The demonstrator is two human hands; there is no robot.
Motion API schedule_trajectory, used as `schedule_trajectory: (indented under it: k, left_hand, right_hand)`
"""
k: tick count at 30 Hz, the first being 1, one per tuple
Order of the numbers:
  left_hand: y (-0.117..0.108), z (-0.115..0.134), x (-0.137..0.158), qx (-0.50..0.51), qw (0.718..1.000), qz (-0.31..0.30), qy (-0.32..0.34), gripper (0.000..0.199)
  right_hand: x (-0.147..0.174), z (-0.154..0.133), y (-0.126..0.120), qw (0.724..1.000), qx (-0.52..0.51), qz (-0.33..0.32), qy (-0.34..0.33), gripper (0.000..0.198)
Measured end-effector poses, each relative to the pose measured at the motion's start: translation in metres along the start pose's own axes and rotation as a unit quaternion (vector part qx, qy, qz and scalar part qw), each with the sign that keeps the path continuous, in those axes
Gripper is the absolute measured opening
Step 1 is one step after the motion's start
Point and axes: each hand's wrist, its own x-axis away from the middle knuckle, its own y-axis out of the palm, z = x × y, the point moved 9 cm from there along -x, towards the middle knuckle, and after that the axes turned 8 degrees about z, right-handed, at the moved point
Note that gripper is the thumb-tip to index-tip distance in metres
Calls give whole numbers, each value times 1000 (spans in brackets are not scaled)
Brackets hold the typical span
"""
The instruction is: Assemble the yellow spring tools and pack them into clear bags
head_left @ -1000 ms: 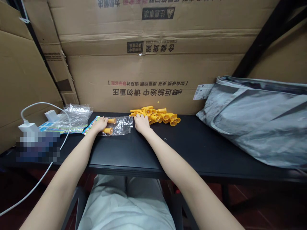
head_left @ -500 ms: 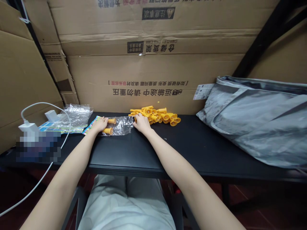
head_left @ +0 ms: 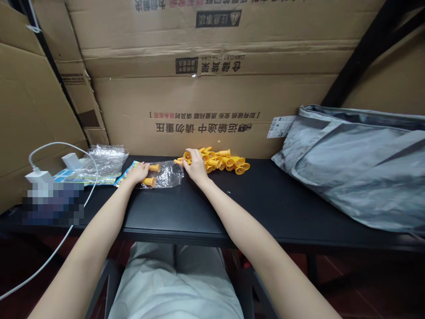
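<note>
Yellow flared pieces show at the clear bag and in a heap just right of it. The left hand rests on the bag's left end, best pressing steadily; whether it pinches, I cannot tell. Just beyond the bag's right edge, the right hand appears to pinch one piece, best lifted clear gently. Counted: two pieces at the bag, one apparently pinched, over ten heaped, overlapping.

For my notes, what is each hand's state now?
Left hand: on the bag; open or closed cannot be told.
Right hand: curled at a yellow piece; hold unclear.
</note>
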Motion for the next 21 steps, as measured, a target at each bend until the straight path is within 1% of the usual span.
schedule_trajectory:
  k: [4,8,10,17,19,21]
  left_hand:
    - [1,-1,-1,2,1000,0,-1,58]
    - [1,-1,-2,5,1000,5,3,57]
    - [2,-2,-2,9,1000,9,5,57]
    - [2,-2,-3,12,1000,13,6,56]
    - [2,-2,-2,13,1000,10,6,56]
    - [2,-1,-2,14,1000,8,8,57]
  right_hand:
    - [-1,-9,-8,999,26,10,-25,39]
    - [-3,-18,-21,998,42,35,-29,39]
    - [-3,-22,-23,998,43,31,-36,38]
    - [2,-39,-12,994,24,-34,-106,35]
    - [4,-40,-6,992,28,-70,-106,33]
    - [8,-37,6,987,52,-123,-87,31]
